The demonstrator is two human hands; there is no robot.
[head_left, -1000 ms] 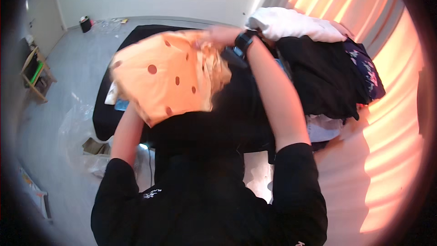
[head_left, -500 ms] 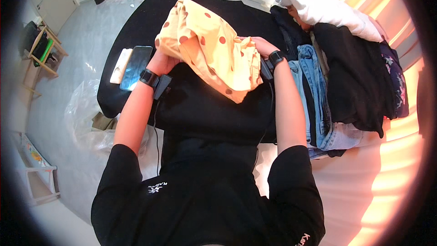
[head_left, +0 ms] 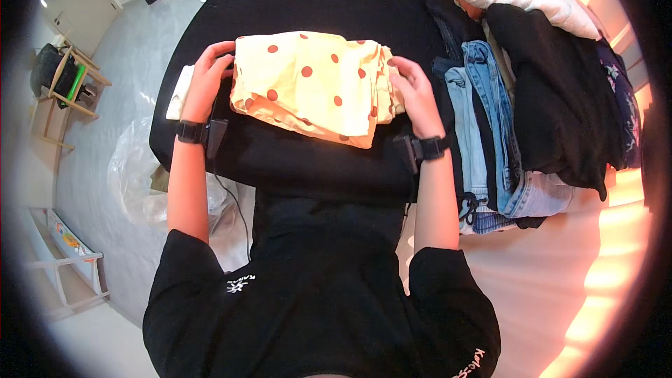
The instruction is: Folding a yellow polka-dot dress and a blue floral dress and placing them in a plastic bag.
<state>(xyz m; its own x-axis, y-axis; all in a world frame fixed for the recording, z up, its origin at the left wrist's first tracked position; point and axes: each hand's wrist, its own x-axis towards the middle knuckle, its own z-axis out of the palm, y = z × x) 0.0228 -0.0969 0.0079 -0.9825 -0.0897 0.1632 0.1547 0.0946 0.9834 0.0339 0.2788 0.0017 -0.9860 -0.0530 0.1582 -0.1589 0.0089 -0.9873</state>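
Polka-dot cloth [head_left: 306,84], yellow with brown spots, lay folded on the black table [head_left: 315,3] between two bare hands. The left hand [head_left: 204,85] curved loosely, unclenched, at its left edge; the right hand [head_left: 421,100] met the ruffled right edge with bent fingers, though whether they gripped could not be told. Light, even pressure from both sides seemed best for squaring the uneven layers. Blue jeans [head_left: 498,112] lay farther right.
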